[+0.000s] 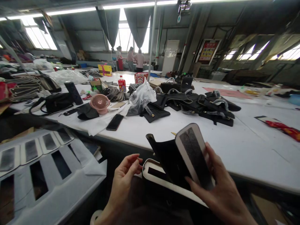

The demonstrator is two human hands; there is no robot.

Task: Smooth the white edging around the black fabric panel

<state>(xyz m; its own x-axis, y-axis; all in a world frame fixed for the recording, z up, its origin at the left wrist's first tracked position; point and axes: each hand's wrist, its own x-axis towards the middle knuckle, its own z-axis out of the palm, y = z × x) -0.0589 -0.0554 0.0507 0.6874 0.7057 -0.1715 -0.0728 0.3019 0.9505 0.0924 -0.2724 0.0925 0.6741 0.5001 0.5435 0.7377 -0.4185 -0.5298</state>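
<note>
1. We have the black bag (167,156) low in front of us, at the near side of the counter (234,150). Its pale rim (175,187) faces up, and its black flap stands open.
2. Our right hand (220,184) has its grip closed on a panel (187,143), pale at the edge and dark in the middle. We hold it tilted, over the bag and by the flap.
3. Our left hand (124,178) is at the left end of the rim. Its thumb and finger are close together, but we cannot tell if they pinch anything.
4. We seem to be in a holding and lining-up step. The next move calls for a firm right grip and a gentle left one, so the rim does not bend.
5. On the counter are a phone (114,122), a pink fan (100,103) and a black pile (206,106). More panels (30,151) lie to our left.
</note>
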